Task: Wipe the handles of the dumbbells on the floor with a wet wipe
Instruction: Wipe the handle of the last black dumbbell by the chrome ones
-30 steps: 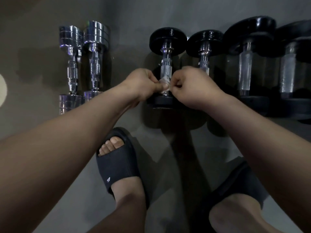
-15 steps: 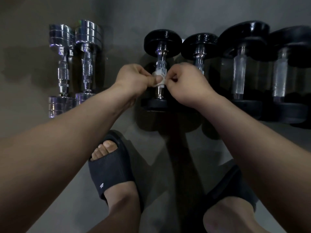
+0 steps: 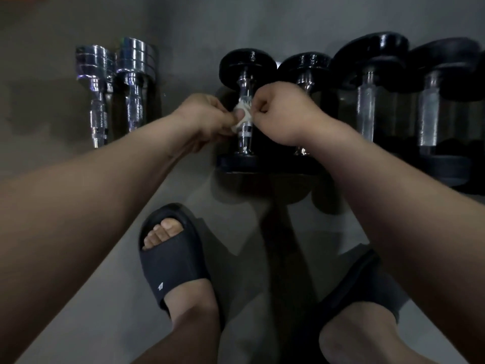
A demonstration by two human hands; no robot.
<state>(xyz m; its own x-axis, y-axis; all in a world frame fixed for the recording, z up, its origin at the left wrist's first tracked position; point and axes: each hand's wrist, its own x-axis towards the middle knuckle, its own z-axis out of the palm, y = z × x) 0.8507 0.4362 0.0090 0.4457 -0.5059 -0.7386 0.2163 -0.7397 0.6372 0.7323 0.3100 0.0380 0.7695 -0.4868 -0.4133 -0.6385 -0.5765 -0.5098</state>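
The only marking to be made out is a small white logo (image 3: 160, 286) on the strap of the black slide sandal (image 3: 173, 266) on the left foot. It is a shape rather than letters, and the raised marks on the black plates are too dim to read. The smooth grey floor (image 3: 105, 298) is dimly lit, with a darker band across its far part. A row of dumbbells lies along the far side, handles running near to far. Two chrome dumbbells (image 3: 135, 74) touch each other at far left, followed by a stretch of bare floor. Next comes the small black-plated dumbbell with a chrome handle (image 3: 246, 143), with a second small black dumbbell (image 3: 305, 65) just beside it on the right. Two larger black dumbbells (image 3: 372, 56) are packed close at far right, the last cut by the frame edge. The white wet wipe (image 3: 242, 115) is wrapped across the middle of the first black dumbbell's handle. The left hand (image 3: 207, 115) pinches its left end, thumb pressed on top of the wipe. The right hand (image 3: 284, 114), fingers curled in a tight grip, pinches its right end and hides the middle of the neighbouring handle. Both forearms reach in from the near corners. A second black sandal (image 3: 367, 282) sits at near right, and open floor lies between the feet and the near plates.
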